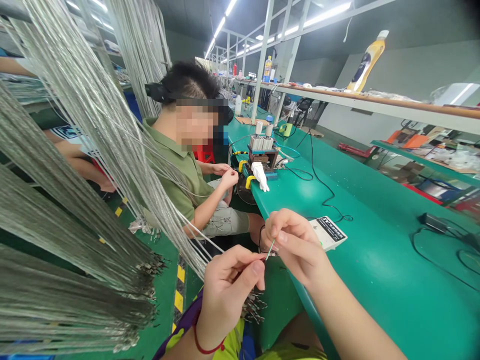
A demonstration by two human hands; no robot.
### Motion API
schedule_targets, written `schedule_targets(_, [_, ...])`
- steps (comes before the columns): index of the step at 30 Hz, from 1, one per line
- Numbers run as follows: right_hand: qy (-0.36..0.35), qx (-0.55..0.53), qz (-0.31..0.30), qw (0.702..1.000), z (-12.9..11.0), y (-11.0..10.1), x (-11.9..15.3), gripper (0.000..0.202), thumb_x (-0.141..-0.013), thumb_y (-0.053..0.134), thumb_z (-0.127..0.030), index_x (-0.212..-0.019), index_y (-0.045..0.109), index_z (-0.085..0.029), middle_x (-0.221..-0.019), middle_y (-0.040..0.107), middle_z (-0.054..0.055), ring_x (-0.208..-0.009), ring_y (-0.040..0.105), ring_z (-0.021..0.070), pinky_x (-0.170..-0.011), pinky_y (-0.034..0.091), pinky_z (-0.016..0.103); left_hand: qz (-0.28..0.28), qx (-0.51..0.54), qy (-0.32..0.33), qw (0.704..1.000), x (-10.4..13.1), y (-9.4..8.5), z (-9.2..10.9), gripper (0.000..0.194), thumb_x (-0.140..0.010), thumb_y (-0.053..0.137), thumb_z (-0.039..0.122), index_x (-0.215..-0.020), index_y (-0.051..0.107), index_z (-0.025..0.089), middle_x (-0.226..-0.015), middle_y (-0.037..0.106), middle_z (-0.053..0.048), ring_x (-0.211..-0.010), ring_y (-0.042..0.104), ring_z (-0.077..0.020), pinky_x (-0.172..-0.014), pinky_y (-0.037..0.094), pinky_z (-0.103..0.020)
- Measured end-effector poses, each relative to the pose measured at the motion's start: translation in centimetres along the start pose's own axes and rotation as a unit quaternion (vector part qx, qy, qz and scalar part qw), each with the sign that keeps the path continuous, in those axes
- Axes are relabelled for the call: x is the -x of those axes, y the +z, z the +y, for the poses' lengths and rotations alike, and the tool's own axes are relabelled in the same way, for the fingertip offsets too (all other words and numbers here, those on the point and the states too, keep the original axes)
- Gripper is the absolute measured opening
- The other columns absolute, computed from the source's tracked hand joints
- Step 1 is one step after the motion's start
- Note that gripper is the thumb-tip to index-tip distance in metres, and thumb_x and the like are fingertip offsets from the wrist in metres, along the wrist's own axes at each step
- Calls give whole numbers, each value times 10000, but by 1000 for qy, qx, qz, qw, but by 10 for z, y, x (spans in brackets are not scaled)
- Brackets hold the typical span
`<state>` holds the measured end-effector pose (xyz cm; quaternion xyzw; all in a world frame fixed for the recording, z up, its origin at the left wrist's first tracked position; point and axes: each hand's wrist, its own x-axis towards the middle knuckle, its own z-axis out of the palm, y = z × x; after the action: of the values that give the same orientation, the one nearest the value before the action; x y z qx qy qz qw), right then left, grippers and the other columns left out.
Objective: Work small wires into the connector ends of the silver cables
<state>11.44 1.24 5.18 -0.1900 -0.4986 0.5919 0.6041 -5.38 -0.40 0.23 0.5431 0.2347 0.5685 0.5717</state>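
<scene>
Low in front of me, my left hand (230, 287) pinches a cable end between thumb and forefinger. A thin light-green wire (270, 248) rises from that pinch, and my right hand (296, 246) grips its upper part with thumb and fingertips. Silvery cables (165, 200) slope down from the upper left and pass behind my left hand. Several stripped cable ends (255, 306) show below it. My fingers hide where the wire joins the cable.
A green worktable (378, 250) runs along the right, bearing a white labelled box (327, 233), black cords and a small press machine (262, 150) with a white glove (259, 176). A co-worker (176, 165) sits ahead. More cable bundles (75, 225) hang left. A bottle (367, 62) stands on the shelf.
</scene>
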Motion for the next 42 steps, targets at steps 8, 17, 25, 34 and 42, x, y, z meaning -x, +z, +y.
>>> schedule_targets(8, [-22, 5, 5, 1000, 1, 0, 0, 102, -933, 809, -302, -893, 748, -230, -757, 472, -25, -673, 405, 146, -631, 265, 332, 12, 1, 12, 1000, -3, -1, 0, 142, -1006, 768, 349, -976, 816, 219, -662, 717, -3, -577, 630, -106, -552, 476, -176])
schedule_targets(17, [8, 119, -2, 993, -4, -7, -3, 242, -967, 738, -441, -1058, 787, -222, -677, 506, -36, -623, 420, 148, -617, 296, 316, 100, -1, -6, 995, -16, 5, 9, 521, -956, 814, 357, -1300, 433, 270, -670, 756, 57, -608, 710, -141, -579, 527, -177])
schedule_targets(25, [72, 265, -4, 962, -5, 8, -3, 94, -888, 754, -285, -858, 732, -199, -732, 707, 12, -622, 566, 152, -588, 404, 292, 109, -58, 0, 992, -19, 9, 9, 469, -924, 846, 320, -1093, 411, 270, -685, 789, 43, -585, 734, -141, -583, 551, -182])
schedule_targets(34, [87, 253, 67, 961, -6, 14, -1, 107, -852, 761, -245, -756, 752, -198, -671, 720, 9, -617, 652, 164, -561, 482, 269, 82, -96, 24, 992, -17, 6, 10, 222, -942, 774, 243, -979, 556, 236, -707, 774, 18, -629, 741, -145, -586, 544, -186])
schedule_targets(42, [71, 295, 98, 948, -9, 19, -1, 139, -836, 755, -260, -711, 745, -200, -629, 700, 5, -556, 606, 149, -504, 443, 257, 69, -100, 23, 992, -18, 9, 12, 235, -961, 744, 217, -1133, 585, 228, -707, 789, 17, -637, 727, -148, -610, 555, -202])
